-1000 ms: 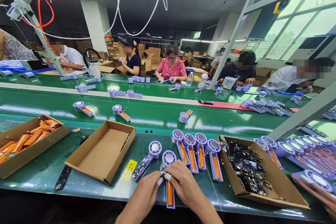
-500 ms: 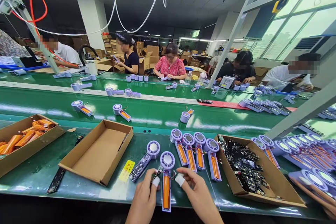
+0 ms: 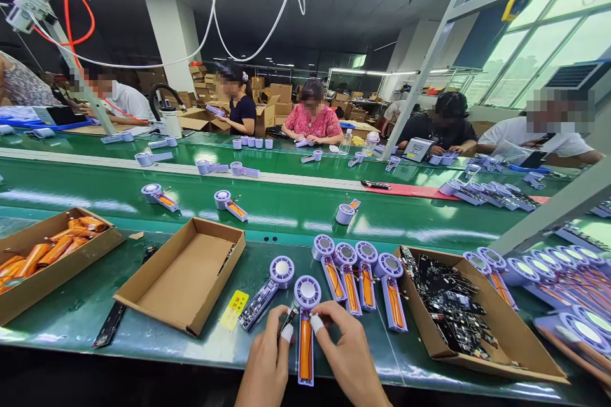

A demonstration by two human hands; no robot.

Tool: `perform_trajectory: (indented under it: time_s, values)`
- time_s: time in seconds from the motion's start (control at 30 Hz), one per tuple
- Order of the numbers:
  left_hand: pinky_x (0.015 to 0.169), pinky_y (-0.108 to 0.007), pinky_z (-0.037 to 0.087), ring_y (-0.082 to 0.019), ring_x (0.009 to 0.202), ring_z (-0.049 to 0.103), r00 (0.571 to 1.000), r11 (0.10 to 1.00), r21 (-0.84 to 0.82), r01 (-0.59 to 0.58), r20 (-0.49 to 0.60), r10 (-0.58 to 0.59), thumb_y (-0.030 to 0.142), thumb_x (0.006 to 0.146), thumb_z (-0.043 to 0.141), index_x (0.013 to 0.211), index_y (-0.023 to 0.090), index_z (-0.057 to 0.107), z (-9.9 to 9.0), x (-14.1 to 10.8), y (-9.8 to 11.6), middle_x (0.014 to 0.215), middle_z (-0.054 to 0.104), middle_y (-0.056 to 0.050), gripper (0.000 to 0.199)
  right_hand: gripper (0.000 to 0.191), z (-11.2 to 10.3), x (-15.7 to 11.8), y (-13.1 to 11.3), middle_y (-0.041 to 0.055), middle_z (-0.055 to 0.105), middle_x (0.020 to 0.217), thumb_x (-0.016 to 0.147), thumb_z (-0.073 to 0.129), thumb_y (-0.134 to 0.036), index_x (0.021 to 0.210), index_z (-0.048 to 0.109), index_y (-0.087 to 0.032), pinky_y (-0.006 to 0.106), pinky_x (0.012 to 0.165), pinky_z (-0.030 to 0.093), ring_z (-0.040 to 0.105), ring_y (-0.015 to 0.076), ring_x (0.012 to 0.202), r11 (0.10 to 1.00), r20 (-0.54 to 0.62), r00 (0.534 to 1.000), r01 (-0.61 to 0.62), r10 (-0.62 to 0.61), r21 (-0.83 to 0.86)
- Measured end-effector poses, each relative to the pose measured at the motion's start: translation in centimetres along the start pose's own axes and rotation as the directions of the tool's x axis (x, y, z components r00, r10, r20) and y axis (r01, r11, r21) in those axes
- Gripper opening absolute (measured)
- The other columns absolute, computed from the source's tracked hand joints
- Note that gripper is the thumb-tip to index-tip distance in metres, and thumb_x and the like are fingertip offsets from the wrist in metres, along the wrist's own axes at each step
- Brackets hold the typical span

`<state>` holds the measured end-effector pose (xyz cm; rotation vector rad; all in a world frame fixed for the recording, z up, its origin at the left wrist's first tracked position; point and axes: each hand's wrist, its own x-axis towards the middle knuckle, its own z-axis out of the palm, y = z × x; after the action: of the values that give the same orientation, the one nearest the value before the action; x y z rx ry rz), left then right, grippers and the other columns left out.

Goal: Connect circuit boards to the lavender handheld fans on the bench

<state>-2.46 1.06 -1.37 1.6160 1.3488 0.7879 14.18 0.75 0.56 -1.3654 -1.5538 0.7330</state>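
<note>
Hands apart: left hand [image 3: 265, 359] pinches a small black part [image 3: 288, 320] beside a lilac plastic fan housing [image 3: 307, 292] carrying an orange cylindrical battery [image 3: 305, 350] on the green bench [image 3: 214, 346]; right hand [image 3: 342, 353] just beside it, grip unclear.

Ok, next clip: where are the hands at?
Left hand at a small dark part beside the fan's neck. Right hand by the orange battery on the lilac fan. Nothing blocking.

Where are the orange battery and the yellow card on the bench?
orange battery [image 3: 305, 350]: head view, middle of the battery.
yellow card [image 3: 234, 310]: head view, middle of the card.
</note>
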Motion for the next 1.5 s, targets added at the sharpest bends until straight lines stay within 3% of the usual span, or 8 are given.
perform_trajectory:
  time_s: [0.23,0.47,0.9,1.03,1.13,1.23,1.37,1.5]
  values:
    - [0.087,-0.040,0.050,-0.025,0.097,0.067,0.997,0.999,-0.030,-0.025,-0.078,0.022,0.033,0.095,0.032,0.126,0.021,0.048,0.9,-0.4,0.8,0.116,0.068,-0.012,0.036,0.017,1.1,-0.1,1.0,0.0018,0.058,0.091,0.089,0.047,-0.009,0.093,0.055,-0.023,0.032,0.076,0.046,0.056,0.0185,0.086,0.966,0.054,0.983,0.180,-0.173,-0.184]
    - [0.090,-0.038,0.054,-0.025,0.104,0.067,0.986,0.987,-0.124,-0.100,-0.143,0.082,0.026,0.090,0.046,0.114,0.020,0.064,0.0,-0.1,1.3,0.106,0.073,-0.010,0.031,0.023,1.5,0.0,1.0,0.0042,0.057,0.095,0.089,0.046,-0.004,0.100,0.052,-0.023,0.036,0.075,0.046,0.054,0.0216,0.087,0.886,0.053,0.951,0.304,-0.306,-0.350]
    - [0.093,-0.034,0.053,-0.022,0.107,0.065,0.965,0.964,0.094,-0.247,-0.070,0.254,0.021,0.092,0.043,0.117,0.022,0.066,-0.4,-0.3,0.7,0.115,0.069,-0.010,0.034,0.026,1.5,-0.1,-0.3,0.0072,0.056,0.087,0.086,0.041,0.000,0.097,0.053,-0.019,0.041,0.069,0.048,0.053,0.0248,0.080,0.746,0.118,0.933,0.344,-0.341,-0.571]
    - [0.082,-0.032,0.055,-0.022,0.094,0.068,0.986,0.987,-0.050,-0.154,-0.076,0.150,0.027,0.090,0.046,0.115,0.020,0.068,-0.7,0.1,0.3,0.109,0.071,-0.011,0.034,0.028,1.6,0.2,-0.4,0.0067,0.056,0.087,0.086,0.038,0.001,0.096,0.053,-0.020,0.040,0.068,0.048,0.054,0.0240,0.078,0.735,0.127,0.930,0.351,-0.345,-0.580]
    - [0.059,-0.026,0.052,-0.016,0.065,0.063,1.000,0.965,-0.261,-0.006,-0.031,-0.002,0.035,0.088,0.051,0.115,0.019,0.066,-0.7,0.5,-0.1,0.101,0.071,-0.009,0.035,0.027,2.0,0.2,0.2,0.0061,0.057,0.092,0.088,0.040,0.001,0.100,0.052,-0.020,0.038,0.071,0.048,0.054,0.0228,0.082,0.811,0.097,0.937,0.339,-0.335,-0.477]
    - [0.051,-0.022,0.044,-0.011,0.055,0.056,0.996,0.904,-0.418,0.086,0.013,-0.089,0.044,0.084,0.058,0.112,0.017,0.065,-0.5,0.7,-0.2,0.092,0.071,-0.006,0.040,0.023,2.4,-0.1,0.8,0.0051,0.057,0.093,0.091,0.042,-0.003,0.101,0.051,-0.022,0.036,0.072,0.048,0.055,0.0214,0.084,0.880,0.037,0.945,0.316,-0.324,-0.355]
    - [0.053,-0.023,0.047,-0.012,0.055,0.057,0.996,0.907,-0.417,0.059,-0.034,-0.081,0.050,0.080,0.062,0.108,0.017,0.069,-0.7,0.7,0.8,0.090,0.072,-0.006,0.044,0.019,2.7,-0.1,0.2,0.0044,0.058,0.086,0.093,0.041,-0.007,0.098,0.051,-0.022,0.033,0.067,0.047,0.056,0.0205,0.078,0.863,-0.036,0.926,0.335,-0.375,-0.377]
    - [0.060,-0.029,0.057,-0.019,0.060,0.065,0.994,0.959,-0.273,-0.070,-0.102,0.044,0.059,0.074,0.063,0.095,0.022,0.076,-2.6,0.4,3.1,0.086,0.076,-0.008,0.044,0.023,2.6,0.7,-2.0,0.0041,0.058,0.076,0.091,0.036,-0.006,0.086,0.051,-0.022,0.031,0.057,0.045,0.055,0.0195,0.066,0.776,-0.075,0.866,0.402,-0.495,-0.486]
